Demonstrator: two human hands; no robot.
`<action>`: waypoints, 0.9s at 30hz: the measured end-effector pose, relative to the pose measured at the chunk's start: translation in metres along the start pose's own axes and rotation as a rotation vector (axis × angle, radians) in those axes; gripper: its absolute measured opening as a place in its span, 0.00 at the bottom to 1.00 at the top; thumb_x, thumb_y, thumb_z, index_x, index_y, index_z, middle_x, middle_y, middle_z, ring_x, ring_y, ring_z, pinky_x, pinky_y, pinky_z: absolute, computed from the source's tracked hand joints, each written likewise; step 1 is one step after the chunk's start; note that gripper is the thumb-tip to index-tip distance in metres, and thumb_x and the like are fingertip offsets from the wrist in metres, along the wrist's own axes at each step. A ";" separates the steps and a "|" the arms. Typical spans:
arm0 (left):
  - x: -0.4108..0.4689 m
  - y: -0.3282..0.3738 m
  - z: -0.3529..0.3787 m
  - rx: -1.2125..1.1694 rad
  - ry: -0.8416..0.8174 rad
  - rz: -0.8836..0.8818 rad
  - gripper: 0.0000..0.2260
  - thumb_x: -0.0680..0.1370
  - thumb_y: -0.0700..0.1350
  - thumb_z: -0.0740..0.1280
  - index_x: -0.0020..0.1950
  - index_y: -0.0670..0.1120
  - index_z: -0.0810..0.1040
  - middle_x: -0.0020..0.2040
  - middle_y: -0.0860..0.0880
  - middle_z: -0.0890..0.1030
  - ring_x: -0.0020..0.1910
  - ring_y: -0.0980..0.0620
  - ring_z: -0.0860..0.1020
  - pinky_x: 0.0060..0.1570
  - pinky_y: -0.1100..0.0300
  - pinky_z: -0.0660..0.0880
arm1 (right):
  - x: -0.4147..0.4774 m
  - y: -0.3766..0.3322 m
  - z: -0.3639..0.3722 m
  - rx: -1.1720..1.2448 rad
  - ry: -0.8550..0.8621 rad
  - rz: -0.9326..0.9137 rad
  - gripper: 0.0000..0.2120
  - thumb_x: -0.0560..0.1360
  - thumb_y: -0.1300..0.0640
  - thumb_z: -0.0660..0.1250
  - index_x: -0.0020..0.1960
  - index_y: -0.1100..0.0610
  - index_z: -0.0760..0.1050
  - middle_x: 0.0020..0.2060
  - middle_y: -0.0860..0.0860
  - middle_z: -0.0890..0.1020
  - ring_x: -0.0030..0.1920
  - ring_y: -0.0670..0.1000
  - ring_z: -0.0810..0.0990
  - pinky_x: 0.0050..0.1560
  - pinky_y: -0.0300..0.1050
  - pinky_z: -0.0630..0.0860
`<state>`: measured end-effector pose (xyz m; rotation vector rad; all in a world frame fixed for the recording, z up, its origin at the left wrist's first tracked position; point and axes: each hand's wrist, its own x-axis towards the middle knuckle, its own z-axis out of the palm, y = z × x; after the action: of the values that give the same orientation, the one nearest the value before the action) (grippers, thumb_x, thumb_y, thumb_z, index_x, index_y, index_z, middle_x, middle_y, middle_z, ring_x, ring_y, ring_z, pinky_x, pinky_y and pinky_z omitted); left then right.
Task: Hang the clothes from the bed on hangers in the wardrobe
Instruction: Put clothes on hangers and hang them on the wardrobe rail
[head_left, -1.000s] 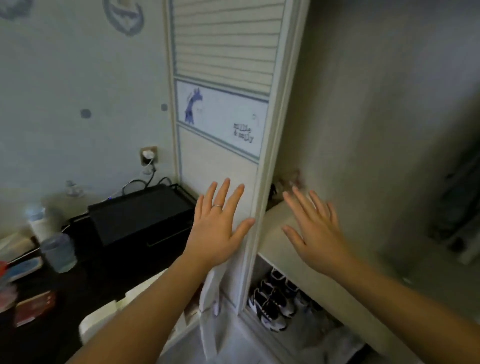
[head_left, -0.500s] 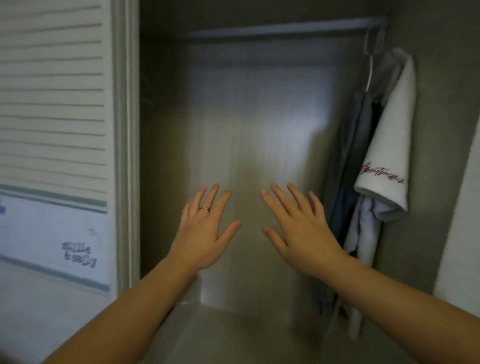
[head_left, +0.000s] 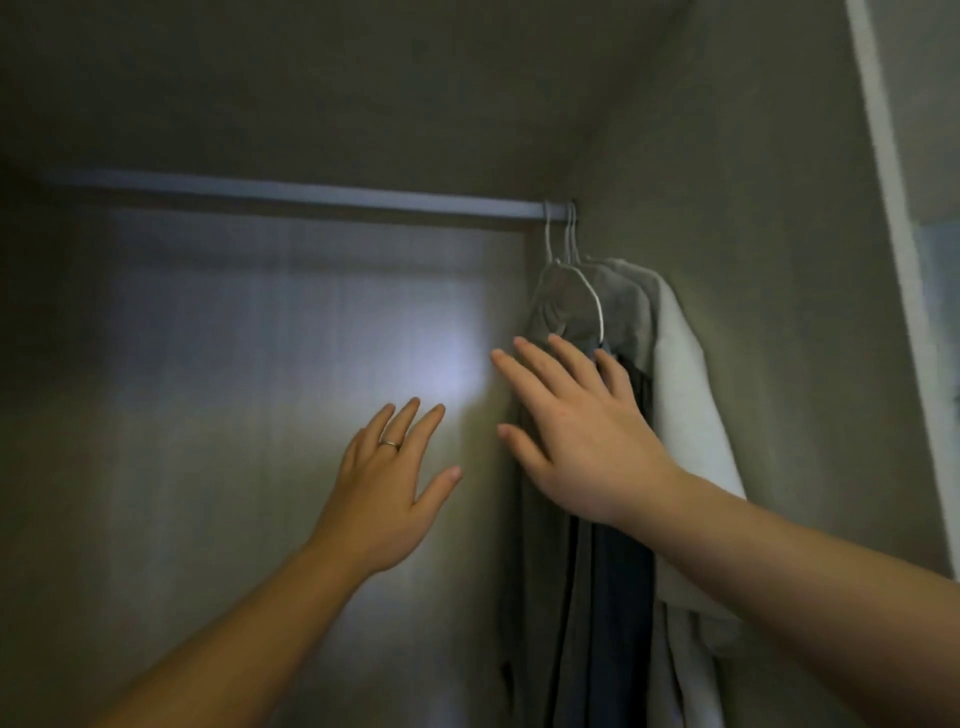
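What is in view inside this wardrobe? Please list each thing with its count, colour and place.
Straight metal hanging rail: one, grey-blue, across the top.
Thin wire hangers: at least two, white, hooked at the rail's right end.
Grey cloth garment: one, grey, on the front hanger.
Dark blue cloth garment: one, dark blue, between the grey and white ones.
White cloth garment: one, white, nearest the right wall.
Plain metal ring: one, silver, on a finger.
Left hand: one, ringed, open, before the back panel.
Right hand: one, open, before the hanging garments.
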<state>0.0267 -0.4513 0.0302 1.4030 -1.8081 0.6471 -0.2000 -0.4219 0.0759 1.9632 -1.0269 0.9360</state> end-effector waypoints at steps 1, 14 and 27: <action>0.014 0.000 0.005 -0.032 -0.004 0.009 0.30 0.80 0.68 0.49 0.80 0.62 0.46 0.81 0.57 0.47 0.80 0.55 0.42 0.75 0.53 0.45 | 0.012 0.005 -0.001 -0.029 0.008 0.026 0.31 0.78 0.38 0.46 0.78 0.47 0.51 0.78 0.49 0.58 0.78 0.56 0.53 0.74 0.61 0.51; 0.136 0.057 0.063 -0.452 -0.093 0.053 0.30 0.81 0.65 0.54 0.80 0.55 0.57 0.78 0.50 0.63 0.76 0.47 0.62 0.74 0.48 0.62 | 0.130 0.077 -0.007 -0.292 -0.102 0.263 0.21 0.77 0.49 0.61 0.67 0.57 0.68 0.63 0.57 0.73 0.64 0.61 0.71 0.61 0.55 0.66; 0.164 0.095 0.078 -0.557 -0.124 0.113 0.36 0.73 0.72 0.49 0.73 0.53 0.67 0.70 0.45 0.74 0.69 0.46 0.72 0.67 0.49 0.70 | 0.177 0.095 -0.006 -0.261 -0.068 0.383 0.14 0.78 0.63 0.58 0.63 0.60 0.72 0.60 0.57 0.77 0.58 0.61 0.77 0.46 0.49 0.68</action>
<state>-0.1041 -0.5809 0.1205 0.9851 -1.9739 0.0875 -0.2100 -0.5185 0.2525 1.6212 -1.5193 0.8851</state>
